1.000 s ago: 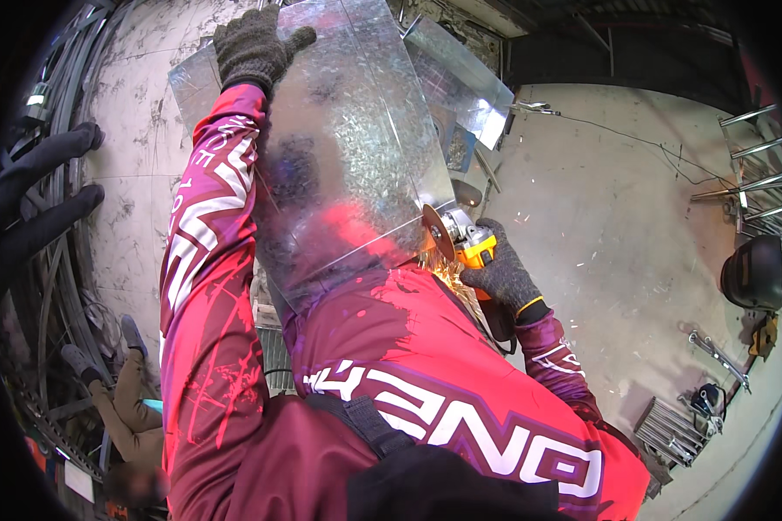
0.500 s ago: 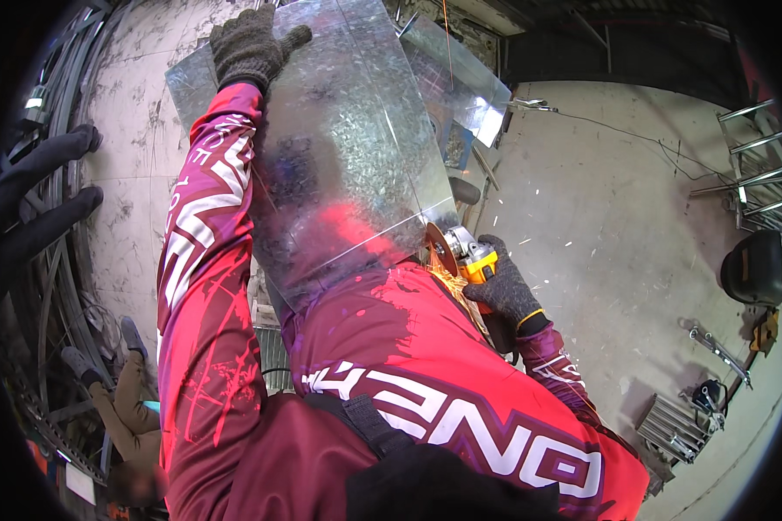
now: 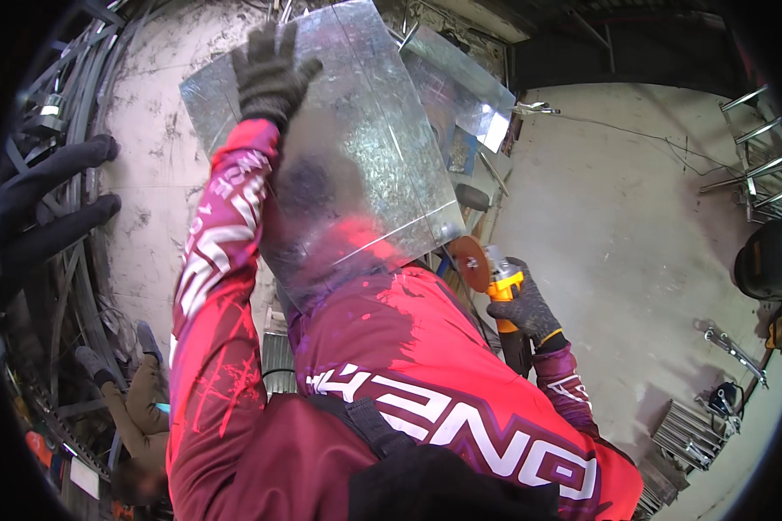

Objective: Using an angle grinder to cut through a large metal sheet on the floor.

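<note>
Galvanized sheet (image 3: 365, 148) stands propped up in front of me, tilted, its lower edge down against my chest, its top edge near the upper rim of the view. My left hand (image 3: 269, 74) in a grey knit glove is clamped over the sheet's top left edge, fingers spread across the face, holding it steady. My right hand (image 3: 523, 306) is closed around the yellow body of the angle grinder (image 3: 495, 282); its orange-brown disc (image 3: 472, 262) sits just beside the sheet's lower right corner.

Change: 1 second ago the disc was at the sheet's edge with sparks showing; now no sparks, and the disc looks slightly clear of the metal, a little lower right. I judge the cut is paused or just broken off at that corner. A scored line runs across the sheet's lower part toward that corner.

Hard to make out: whether the disc touches the edge at all, as the corner and my red patterned sleeve crowd it. The sheet's bottom edge is hidden behind my arm and chest. A 2nd sheet (image 3: 465, 82) leans behind the 1st, partly covered.

Outward: concrete floor (image 3: 617, 200) to my right, metal racks (image 3: 760, 148) at the far right rim. A dark-gloved hand (image 3: 48, 208), not mine, shows at the left rim; another person crouches lower left (image 3: 135, 408).
</note>
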`<state>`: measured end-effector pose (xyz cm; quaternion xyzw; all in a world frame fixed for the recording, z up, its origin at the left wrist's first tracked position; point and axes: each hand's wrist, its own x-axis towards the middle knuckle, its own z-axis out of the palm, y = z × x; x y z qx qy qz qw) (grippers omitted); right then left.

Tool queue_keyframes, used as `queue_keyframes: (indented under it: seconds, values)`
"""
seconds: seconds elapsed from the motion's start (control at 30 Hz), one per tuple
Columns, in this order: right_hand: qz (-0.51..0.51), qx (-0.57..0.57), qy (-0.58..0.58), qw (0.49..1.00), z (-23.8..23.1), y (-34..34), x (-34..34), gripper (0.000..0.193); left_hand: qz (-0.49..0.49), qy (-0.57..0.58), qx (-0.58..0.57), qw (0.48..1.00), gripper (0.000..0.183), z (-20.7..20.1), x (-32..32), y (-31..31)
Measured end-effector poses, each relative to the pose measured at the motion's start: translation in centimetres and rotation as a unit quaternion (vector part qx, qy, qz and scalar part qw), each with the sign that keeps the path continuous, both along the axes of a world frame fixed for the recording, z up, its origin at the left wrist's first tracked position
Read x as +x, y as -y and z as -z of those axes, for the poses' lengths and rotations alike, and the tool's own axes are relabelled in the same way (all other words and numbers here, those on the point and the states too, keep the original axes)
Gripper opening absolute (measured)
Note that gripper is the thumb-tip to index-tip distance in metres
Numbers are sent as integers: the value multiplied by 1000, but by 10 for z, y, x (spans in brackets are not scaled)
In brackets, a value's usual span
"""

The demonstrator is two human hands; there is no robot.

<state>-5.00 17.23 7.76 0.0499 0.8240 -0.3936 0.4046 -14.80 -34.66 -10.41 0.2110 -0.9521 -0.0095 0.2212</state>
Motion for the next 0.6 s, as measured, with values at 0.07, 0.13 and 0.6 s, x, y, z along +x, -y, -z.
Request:
queue_keyframes:
  seconds: [0.07, 0.13, 0.6]
  values:
    - [45, -44, -5, 998, 4, -9, -3, 85, 39, 39, 52, 997, 81, 6, 21, -22]
    - [128, -103, 6, 986, 11, -5, -11, 84, 71, 60, 102, 990, 80, 14, 41, -54]
    - [180, -355, -7, 917, 118, -25, -46, 48, 248, 335, 153, 896, 125, -46, 178, -212]
